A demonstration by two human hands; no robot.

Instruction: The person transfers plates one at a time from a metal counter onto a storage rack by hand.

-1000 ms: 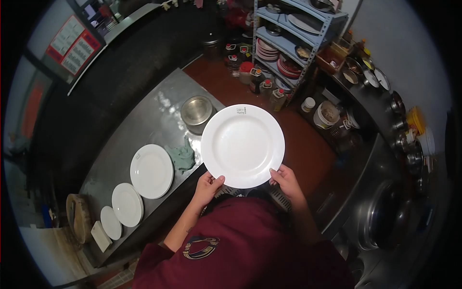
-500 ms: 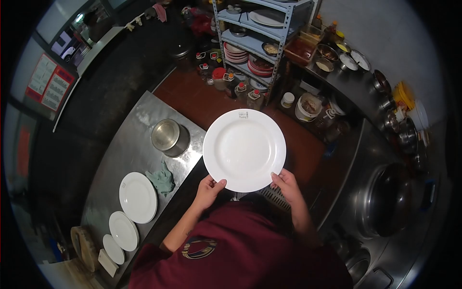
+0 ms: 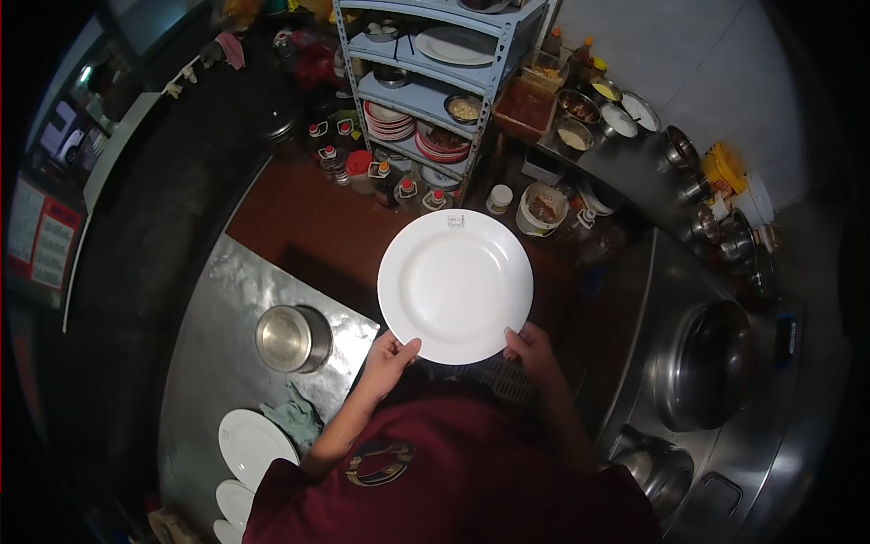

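A round white plate with a small dark printed mark at its far rim is held out in front of my body, its face turned up to me. My left hand grips its near-left edge, thumb on top of the rim. On the near-right edge my right hand pinches the rim the same way, fingers mostly hidden beneath. To my left, on the steel table, stand an upturned-looking metal pot, a crumpled green cloth and a larger white plate.
Smaller white plates lie behind the large one, partly cut off by my sleeve. Ahead stands a blue shelf rack with stacked plates, bottles at its foot. A counter of bowls runs right, near a large metal wok.
The view has shifted forward, so the rack, table and pot sit differently in it. Both hands still hold the plate in nearly the same place before me.
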